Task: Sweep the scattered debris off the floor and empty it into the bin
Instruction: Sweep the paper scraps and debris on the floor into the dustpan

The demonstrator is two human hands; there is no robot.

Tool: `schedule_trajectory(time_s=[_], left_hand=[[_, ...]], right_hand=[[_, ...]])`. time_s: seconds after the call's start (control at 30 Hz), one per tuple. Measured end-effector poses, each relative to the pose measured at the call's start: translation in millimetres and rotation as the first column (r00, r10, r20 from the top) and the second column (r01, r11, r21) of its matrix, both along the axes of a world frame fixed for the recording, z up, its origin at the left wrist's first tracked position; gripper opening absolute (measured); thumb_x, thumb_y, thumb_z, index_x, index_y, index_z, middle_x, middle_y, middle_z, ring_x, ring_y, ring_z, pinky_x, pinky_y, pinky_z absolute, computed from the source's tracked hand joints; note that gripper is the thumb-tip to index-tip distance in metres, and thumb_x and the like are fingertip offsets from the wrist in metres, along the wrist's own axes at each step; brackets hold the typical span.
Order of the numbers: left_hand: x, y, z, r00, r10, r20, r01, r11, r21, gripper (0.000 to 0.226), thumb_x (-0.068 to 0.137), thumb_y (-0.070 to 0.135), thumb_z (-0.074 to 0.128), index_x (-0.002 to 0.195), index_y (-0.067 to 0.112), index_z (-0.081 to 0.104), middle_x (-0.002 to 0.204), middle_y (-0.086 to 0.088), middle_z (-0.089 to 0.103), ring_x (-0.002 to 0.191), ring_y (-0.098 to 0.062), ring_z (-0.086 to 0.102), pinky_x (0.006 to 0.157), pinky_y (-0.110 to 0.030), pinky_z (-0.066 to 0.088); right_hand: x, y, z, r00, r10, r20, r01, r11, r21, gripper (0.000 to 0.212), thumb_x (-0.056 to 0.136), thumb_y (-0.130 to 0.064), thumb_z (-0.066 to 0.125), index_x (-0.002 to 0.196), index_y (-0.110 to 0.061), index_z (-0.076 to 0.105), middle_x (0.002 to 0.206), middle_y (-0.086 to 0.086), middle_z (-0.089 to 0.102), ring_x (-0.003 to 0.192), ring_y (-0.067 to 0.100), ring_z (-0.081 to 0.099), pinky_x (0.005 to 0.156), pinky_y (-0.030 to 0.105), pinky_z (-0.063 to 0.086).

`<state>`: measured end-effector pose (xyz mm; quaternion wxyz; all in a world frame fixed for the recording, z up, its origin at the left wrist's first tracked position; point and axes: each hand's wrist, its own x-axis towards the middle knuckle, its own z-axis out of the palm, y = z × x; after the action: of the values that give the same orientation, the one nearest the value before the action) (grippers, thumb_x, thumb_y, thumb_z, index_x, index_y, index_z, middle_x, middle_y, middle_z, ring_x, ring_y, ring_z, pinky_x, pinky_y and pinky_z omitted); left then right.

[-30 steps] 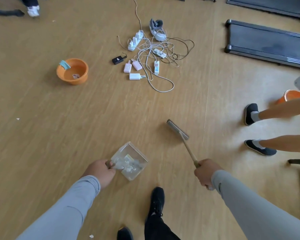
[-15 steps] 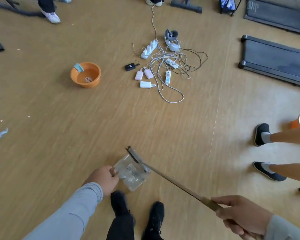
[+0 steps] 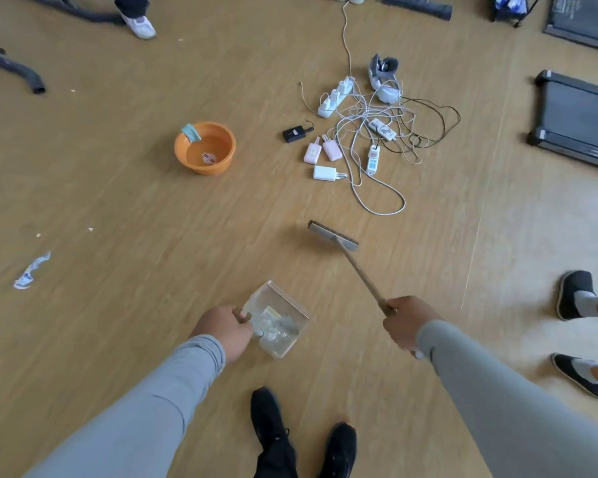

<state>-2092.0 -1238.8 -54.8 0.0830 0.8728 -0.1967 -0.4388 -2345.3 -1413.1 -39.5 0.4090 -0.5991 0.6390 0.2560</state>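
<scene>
Head view: left fingers (image 3: 237, 317) grip clear dustpan (image 3: 279, 320) holding white scraps (image 3: 269, 324); right fingers (image 3: 399, 313) clench broom (image 3: 349, 257).

place: indoor exercise room | evidence: treadmills (image 3: 577, 122), wood-look floor (image 3: 118, 188), tangled chargers (image 3: 366, 132)

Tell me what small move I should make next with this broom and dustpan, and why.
Probably swing the grey-headed wooden broom left toward the crumpled white wrapper. The right hand holds the broom, the left hand holds the clear plastic dustpan with scraps inside, and that wrapper lies unswept.
</scene>
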Motion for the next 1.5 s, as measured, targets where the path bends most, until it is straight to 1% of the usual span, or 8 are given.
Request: schedule_trajectory(time_s=[0.3,0.47,0.63,0.77,0.87,0.97,1.27,1.5], left_hand=[[21,-25,-4,1.000,-0.020,0.002,0.020,1.000,-0.004,0.018,0.093,0.025,0.057,0.076,0.027,0.054,0.076,0.004,0.061,0.068,-0.020,0.059,0.064,-0.027,0.043],[16,-11,4,0.999,-0.015,-0.039,0.015,1.000,-0.006,0.008,0.094,0.029,0.057,0.094,0.022,0.062,0.084,0.001,0.067,0.074,-0.021,0.065,0.064,-0.030,0.048],[16,27,30,0.995,0.008,-0.102,-0.009,1.000,-0.010,0.011,0.093,0.029,0.060,0.096,0.021,0.054,0.092,0.005,0.062,0.082,-0.022,0.061,0.074,-0.030,0.046],[3,66,69,0.991,0.106,-0.086,-0.111,0.992,-0.052,0.024,0.094,0.030,0.062,0.079,0.033,0.043,0.106,0.000,0.060,0.089,-0.025,0.054,0.086,-0.031,0.047],[-23,103,95,0.982,0.186,-0.039,-0.189,0.979,-0.078,0.030,0.094,0.031,0.062,0.122,0.021,0.061,0.114,-0.003,0.070,0.095,-0.026,0.063,0.086,-0.032,0.049],[-60,146,113,0.961,0.276,-0.016,-0.276,0.954,-0.117,0.028,0.093,0.033,0.062,0.116,0.019,0.064,0.113,-0.003,0.073,0.100,-0.028,0.068,0.088,-0.035,0.052],[-203,299,155,0.832,0.551,0.064,-0.525,0.819,-0.232,0.020,0.088,0.033,0.067,0.107,0.028,0.064,0.087,0.003,0.076,0.062,-0.019,0.064,0.058,-0.026,0.049],[-293,439,202,0.640,0.768,0.024,-0.738,0.623,-0.258,0.012,0.088,0.018,0.068,0.098,0.024,0.069,0.089,-0.003,0.077,0.069,-0.022,0.071,0.048,-0.024,0.045]], right_hand=[[15,51,37,0.937,0.313,-0.153,-0.283,0.941,0.187,0.055,0.094,-0.011,0.040,0.143,-0.034,0.050,0.093,-0.004,0.064,0.069,0.017,0.066,0.053,0.022,0.051],[-26,36,119,0.995,0.049,-0.083,-0.024,0.961,0.277,0.033,0.097,-0.020,0.055,0.122,-0.041,0.057,0.062,0.001,0.059,0.044,0.014,0.045,0.045,0.024,0.035],[-53,56,167,0.996,-0.034,-0.082,0.053,0.969,0.240,0.033,0.093,-0.018,0.066,0.121,-0.035,0.065,0.064,0.005,0.061,0.042,0.013,0.046,0.045,0.022,0.038],[-73,72,174,0.999,-0.013,-0.042,0.019,0.989,0.148,0.036,0.094,-0.022,0.062,0.128,-0.035,0.060,0.062,0.004,0.062,0.043,0.015,0.047,0.044,0.022,0.035],[-87,84,170,1.000,-0.001,0.013,0.000,0.994,0.108,0.033,0.097,-0.024,0.059,0.128,-0.032,0.052,0.064,0.005,0.061,0.044,0.016,0.045,0.043,0.022,0.034],[-103,99,166,0.993,0.018,0.120,-0.032,0.993,0.113,0.015,0.100,-0.022,0.056,0.114,-0.018,0.054,0.058,0.007,0.057,0.040,0.015,0.041,0.041,0.020,0.032],[-212,151,115,0.945,0.052,0.324,-0.118,0.975,0.187,0.012,0.093,-0.006,0.051,0.097,0.000,0.060,0.068,0.012,0.060,0.052,0.022,0.047,0.045,0.026,0.036],[-255,205,97,0.926,0.279,0.256,-0.322,0.936,0.145,0.014,0.089,-0.015,0.053,0.085,-0.004,0.060,0.062,0.010,0.057,0.057,0.022,0.041,0.049,0.029,0.030]])
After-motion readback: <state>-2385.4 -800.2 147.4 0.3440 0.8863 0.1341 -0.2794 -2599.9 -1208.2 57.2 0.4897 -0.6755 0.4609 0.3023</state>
